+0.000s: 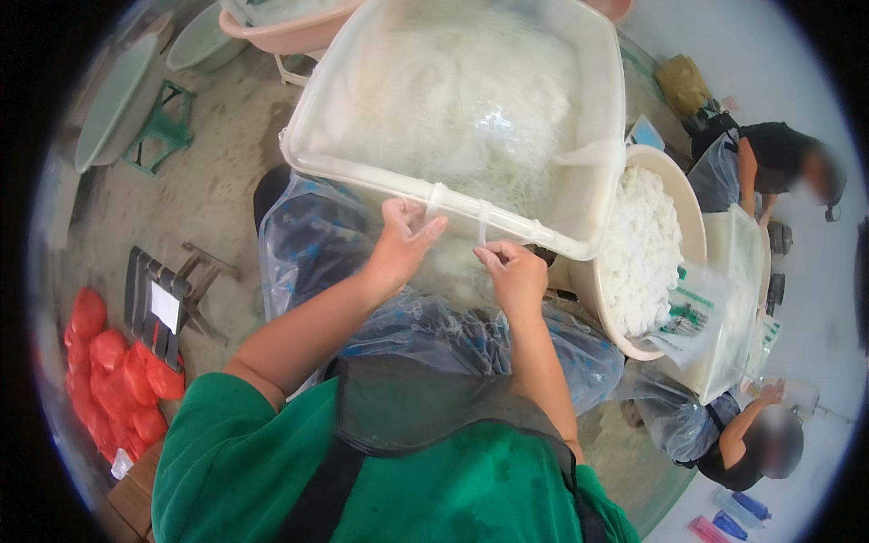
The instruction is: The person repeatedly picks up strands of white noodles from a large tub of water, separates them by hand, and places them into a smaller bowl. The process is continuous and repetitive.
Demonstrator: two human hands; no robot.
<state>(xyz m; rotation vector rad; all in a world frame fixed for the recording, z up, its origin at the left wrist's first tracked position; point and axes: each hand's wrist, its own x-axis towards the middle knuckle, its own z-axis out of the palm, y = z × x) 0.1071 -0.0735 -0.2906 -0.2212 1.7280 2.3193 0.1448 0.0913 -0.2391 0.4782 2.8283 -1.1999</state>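
Note:
A large white rectangular tub [362, 174] stands before me, holding a tangled mass of pale, translucent strands [471, 100] in liquid. Two whitish strips hang over its near rim. My right hand [518, 276] pinches the lower end of the right strip [484, 222] between thumb and fingers. At the left strip [435, 197], my left hand [407, 242] is closed, its fingers curled near the rim and its thumb at the strip's lower end. What lies inside the left fingers is partly hidden. Clear plastic sheeting [444, 330] covers my lap below the tub.
Right of the tub, a round cream basin [695, 244] holds white clumps, with a printed plastic bag [692, 312] on its edge. Two people [756, 167] work farther right by another white tub. Left are red bags [113, 385], a striped seat [149, 303], a green stool [163, 131] and basins [118, 104].

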